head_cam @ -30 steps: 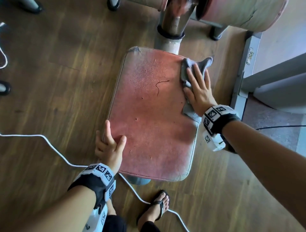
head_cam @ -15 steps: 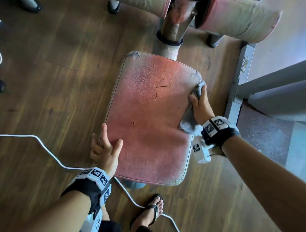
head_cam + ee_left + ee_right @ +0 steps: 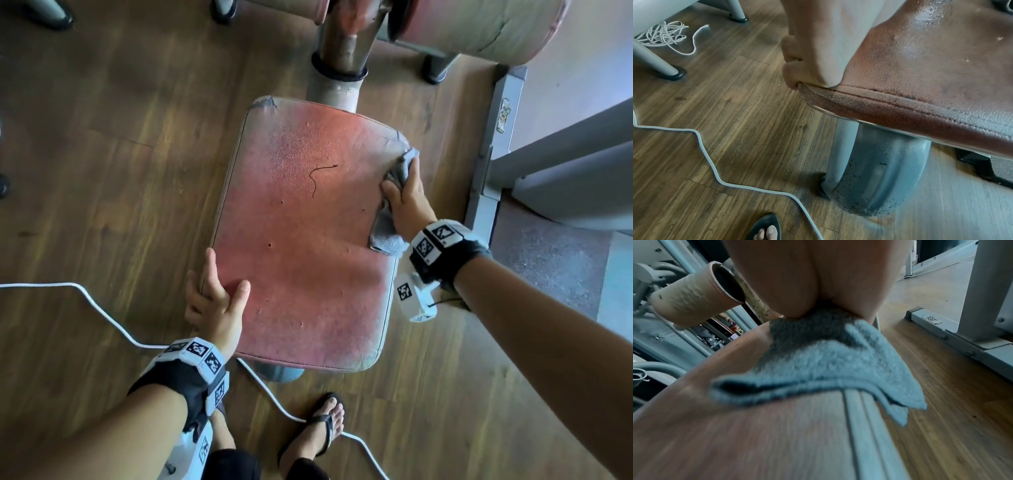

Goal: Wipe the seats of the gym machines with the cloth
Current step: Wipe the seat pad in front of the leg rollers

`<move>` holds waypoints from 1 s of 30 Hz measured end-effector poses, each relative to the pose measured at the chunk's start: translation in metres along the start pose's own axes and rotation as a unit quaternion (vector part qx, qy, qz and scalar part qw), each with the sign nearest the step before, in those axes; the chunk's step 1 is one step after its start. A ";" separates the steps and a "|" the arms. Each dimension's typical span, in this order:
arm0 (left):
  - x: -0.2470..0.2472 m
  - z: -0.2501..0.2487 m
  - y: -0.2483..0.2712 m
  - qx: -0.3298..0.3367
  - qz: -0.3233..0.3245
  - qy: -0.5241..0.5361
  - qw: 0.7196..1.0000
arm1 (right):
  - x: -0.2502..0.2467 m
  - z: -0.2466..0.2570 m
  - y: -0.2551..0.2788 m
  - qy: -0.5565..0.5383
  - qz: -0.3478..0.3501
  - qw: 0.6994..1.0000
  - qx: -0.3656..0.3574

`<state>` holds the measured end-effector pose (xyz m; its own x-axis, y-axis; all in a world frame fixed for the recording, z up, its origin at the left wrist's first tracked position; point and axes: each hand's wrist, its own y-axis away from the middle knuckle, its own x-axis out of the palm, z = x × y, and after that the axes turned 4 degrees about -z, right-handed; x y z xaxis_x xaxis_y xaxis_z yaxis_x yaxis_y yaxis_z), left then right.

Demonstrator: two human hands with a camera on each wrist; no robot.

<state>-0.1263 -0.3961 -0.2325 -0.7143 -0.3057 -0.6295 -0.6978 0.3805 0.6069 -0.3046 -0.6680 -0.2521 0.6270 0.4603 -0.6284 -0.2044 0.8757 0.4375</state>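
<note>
The worn red seat [image 3: 301, 246] of a gym machine fills the middle of the head view, with a wet sheen on its far half. A grey cloth [image 3: 385, 233] lies on the seat's right edge. My right hand [image 3: 409, 202] holds it there, thumb on top and fingers wrapped over the side. In the right wrist view the cloth [image 3: 828, 366] bunches under the palm [image 3: 793, 280] and hangs off the seat [image 3: 756, 434]. My left hand [image 3: 215, 301] grips the seat's left edge, thumb on top. Its fingers [image 3: 793, 68] curl under the rim of the seat [image 3: 920, 73].
A thin dark thread [image 3: 318, 178] lies on the seat. A metal post [image 3: 342, 51] and padded rollers [image 3: 479, 27] stand just beyond it. A grey machine frame [image 3: 489, 154] runs along the right. A white cable [image 3: 102, 308] crosses the wood floor near my sandalled foot [image 3: 322, 431].
My right hand slid the cloth from the seat's far right corner back along the right edge, and its flat fingers curled over the side. The left hand kept its grip.
</note>
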 end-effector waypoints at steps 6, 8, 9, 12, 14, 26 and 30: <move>0.003 0.002 -0.002 0.008 -0.010 -0.009 1.000 | 0.025 -0.033 0.104 0.018 0.008 1.000 -0.006; 0.003 0.003 -0.003 0.009 -0.017 -0.010 1.000 | 0.029 -0.038 0.118 0.029 0.017 0.999 0.000; 0.004 0.004 -0.004 0.012 -0.017 -0.011 1.000 | 0.028 -0.036 0.115 0.031 0.021 0.999 0.002; 0.004 0.007 -0.007 0.018 -0.007 -0.022 1.000 | 0.021 -0.028 0.081 0.021 0.011 1.000 -0.003; 0.005 0.010 -0.009 0.024 -0.007 -0.038 0.999 | 0.017 -0.022 0.067 0.012 -0.002 1.000 -0.003; 0.008 0.017 -0.015 0.067 -0.030 -0.076 0.994 | 0.017 -0.034 0.077 0.004 0.008 0.999 -0.040; 0.010 0.015 -0.011 0.070 -0.061 -0.079 0.992 | 0.034 -0.046 0.122 -0.019 -0.018 0.999 -0.019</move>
<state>-0.1253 -0.3905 -0.2524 -0.5989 -0.2201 -0.7700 -0.7567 0.4703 0.4541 -0.3429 -0.5393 -0.2495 0.6619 0.4231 -0.6188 -0.2088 0.8969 0.3898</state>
